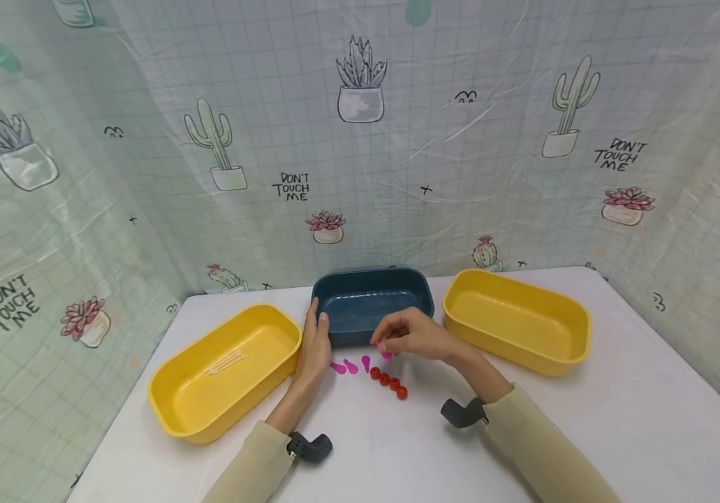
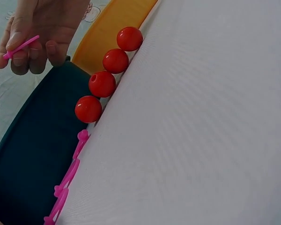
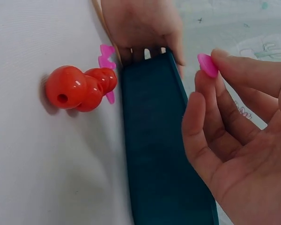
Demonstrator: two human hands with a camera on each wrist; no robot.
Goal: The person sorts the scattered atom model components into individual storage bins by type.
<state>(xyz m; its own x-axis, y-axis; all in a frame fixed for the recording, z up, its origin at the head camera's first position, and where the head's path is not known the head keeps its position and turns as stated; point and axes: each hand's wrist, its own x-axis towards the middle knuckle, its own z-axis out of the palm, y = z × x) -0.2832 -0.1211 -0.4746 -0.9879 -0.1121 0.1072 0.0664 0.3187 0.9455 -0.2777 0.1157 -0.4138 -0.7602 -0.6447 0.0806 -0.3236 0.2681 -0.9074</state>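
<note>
My right hand (image 1: 419, 334) is raised over the near side of the dark blue bin (image 1: 372, 342). Between its thumb and fingertips it pinches a small pink plastic piece (image 3: 208, 65), which looks thin with a knobbed end in the left wrist view. My left hand (image 1: 314, 349) rests against the blue bin's left end, its fingers extended along the wall. In front of that bin, three similar pink teardrop-shaped pieces (image 1: 351, 366) lie in a row on the white table. Just right of them, several round red beads (image 1: 394, 383) with holes form a slanting line.
To the left, a yellow bin (image 1: 190, 429) contains several thin pale sticks (image 1: 226, 362). Another yellow bin (image 1: 517, 321) stands at the right, angled beside the blue one. A printed cactus curtain (image 1: 397, 161) hangs close behind the table's back edge.
</note>
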